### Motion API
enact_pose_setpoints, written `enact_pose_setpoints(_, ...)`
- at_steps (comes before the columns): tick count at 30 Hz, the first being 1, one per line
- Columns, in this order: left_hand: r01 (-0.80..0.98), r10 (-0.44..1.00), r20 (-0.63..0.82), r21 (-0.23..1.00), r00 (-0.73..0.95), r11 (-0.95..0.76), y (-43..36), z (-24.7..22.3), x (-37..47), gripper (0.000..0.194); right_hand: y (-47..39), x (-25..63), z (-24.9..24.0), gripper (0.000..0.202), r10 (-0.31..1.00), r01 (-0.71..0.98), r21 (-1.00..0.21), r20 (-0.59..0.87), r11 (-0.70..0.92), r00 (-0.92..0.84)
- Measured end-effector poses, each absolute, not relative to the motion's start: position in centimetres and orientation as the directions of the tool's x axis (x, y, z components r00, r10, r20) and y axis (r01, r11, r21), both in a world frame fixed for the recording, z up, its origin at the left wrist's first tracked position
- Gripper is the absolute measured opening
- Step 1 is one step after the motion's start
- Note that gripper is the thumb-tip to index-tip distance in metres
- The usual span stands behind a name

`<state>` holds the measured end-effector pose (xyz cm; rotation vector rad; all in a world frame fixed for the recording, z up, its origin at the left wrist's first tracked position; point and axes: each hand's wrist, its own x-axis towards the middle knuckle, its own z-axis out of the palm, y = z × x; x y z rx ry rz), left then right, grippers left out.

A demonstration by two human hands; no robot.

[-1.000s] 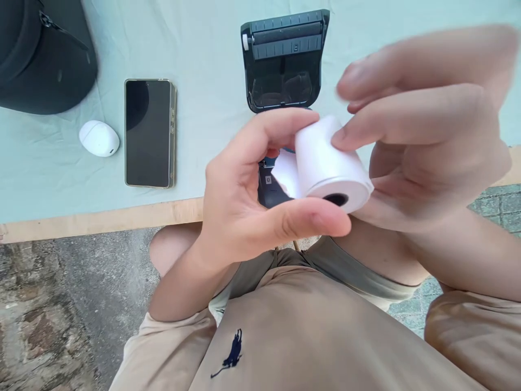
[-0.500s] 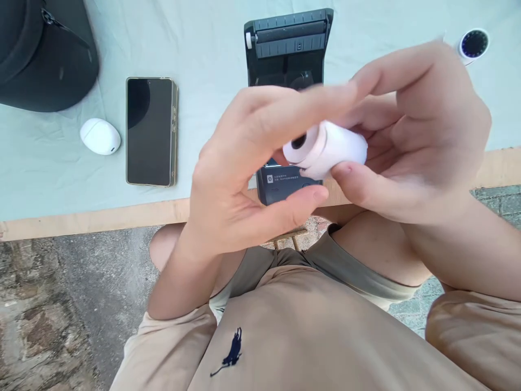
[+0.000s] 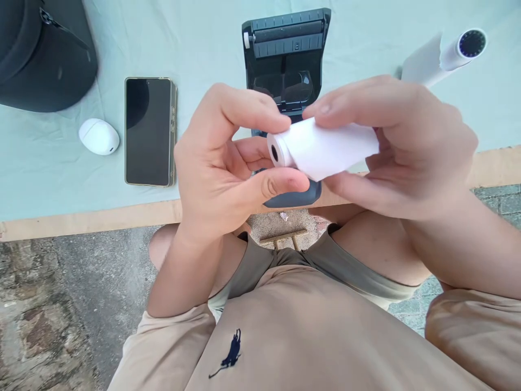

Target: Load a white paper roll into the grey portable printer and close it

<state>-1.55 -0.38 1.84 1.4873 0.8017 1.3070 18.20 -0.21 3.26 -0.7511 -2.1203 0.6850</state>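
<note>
A small white paper roll (image 3: 325, 146) with a dark hollow core is held between both hands, tilted slightly, with a loose flap of paper showing along it. My left hand (image 3: 232, 157) pinches its left end between fingers and thumb. Fingers and thumb of my right hand (image 3: 407, 141) close around the right part of the roll. Behind and beneath the hands stands a dark label printer (image 3: 285, 70) with its lid swung up, showing a black roller inside. The hands and the roll hide its middle.
On the pale green cloth lie a phone (image 3: 148, 132), a white oval case (image 3: 99, 136) and a black zippered bag (image 3: 44, 54) to the left. Another white roll (image 3: 458, 53), partly unwound, lies at the right. A wooden table edge (image 3: 101, 220) runs along the front.
The paper roll has turned and shifted slightly left, and more of its loose paper shows. My right hand has dropped a little, uncovering the other roll; both hands have regripped.
</note>
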Motion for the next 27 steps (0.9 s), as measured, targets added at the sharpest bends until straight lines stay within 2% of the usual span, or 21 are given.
enact_pose_setpoints(5, -0.276, 0.923, 0.310, 0.930, 0.227, -0.244, -0.6, 2.1, -1.2, 0.030, -0.7, 18.2, 3.4, 0.036, 0.749, 0.362, -0.669, 0.480, 0.649, -0.457)
enact_pose_setpoints(7, -0.189, 0.926, 0.302, 0.946, 0.225, -0.263, -0.7, 2.4, -1.2, 0.029, -0.9, 18.2, 3.4, 0.033, 0.777, 0.374, -0.695, 0.450, 0.614, -0.440)
enact_pose_setpoints(10, -0.136, 0.889, 0.395, 0.918, 0.233, -0.372, -0.4, 2.4, -1.4, 0.037, -0.7, 18.3, 3.2, 0.035, 0.761, 0.350, -0.691, 0.468, 0.632, -0.450)
enact_pose_setpoints(13, -0.100, 0.884, 0.391, 0.920, 0.254, -0.378, 0.1, 1.7, -1.8, 0.043, -0.3, 18.5, 2.6, 0.037, 0.701, 0.390, -0.584, 0.560, 0.712, -0.442)
enact_pose_setpoints(14, -0.156, 0.806, 0.493, 0.870, 0.328, -0.468, 0.2, 1.5, -1.9, 0.050, -0.1, 18.5, 2.4, 0.038, 0.668, 0.403, -0.532, 0.598, 0.744, -0.442)
enact_pose_setpoints(15, -0.205, 0.763, 0.559, 0.829, 0.324, -0.520, 0.2, 1.4, -1.9, 0.048, 0.0, 18.4, 2.2, 0.039, 0.637, 0.411, -0.488, 0.629, 0.770, -0.445)
enact_pose_setpoints(16, -0.183, 0.812, 0.522, 0.852, 0.260, -0.490, 0.2, 1.3, -1.8, 0.041, 0.1, 18.3, 2.1, 0.038, 0.611, 0.411, -0.456, 0.651, 0.789, -0.451)
enact_pose_setpoints(18, -0.173, 0.865, 0.448, 0.892, 0.227, -0.417, -0.1, 1.3, -1.5, 0.038, 0.3, 18.2, 1.8, 0.036, 0.577, 0.399, -0.422, 0.670, 0.814, -0.467)
enact_pose_setpoints(22, -0.199, 0.884, 0.424, 0.900, 0.198, -0.388, -0.6, 1.7, -0.7, 0.033, 0.4, 18.0, 1.7, 0.032, 0.577, 0.379, -0.438, 0.675, 0.815, -0.460)
enact_pose_setpoints(25, -0.162, 0.875, 0.442, 0.895, 0.197, -0.415, -0.2, 1.5, -0.9, 0.034, 0.5, 18.2, 1.9, 0.036, 0.537, 0.323, -0.429, 0.691, 0.844, -0.485)
enact_pose_setpoints(27, -0.093, 0.877, 0.441, 0.898, 0.193, -0.431, 0.2, 1.1, -1.6, 0.037, 0.4, 18.3, 2.0, 0.036, 0.606, 0.330, -0.508, 0.654, 0.796, -0.453)
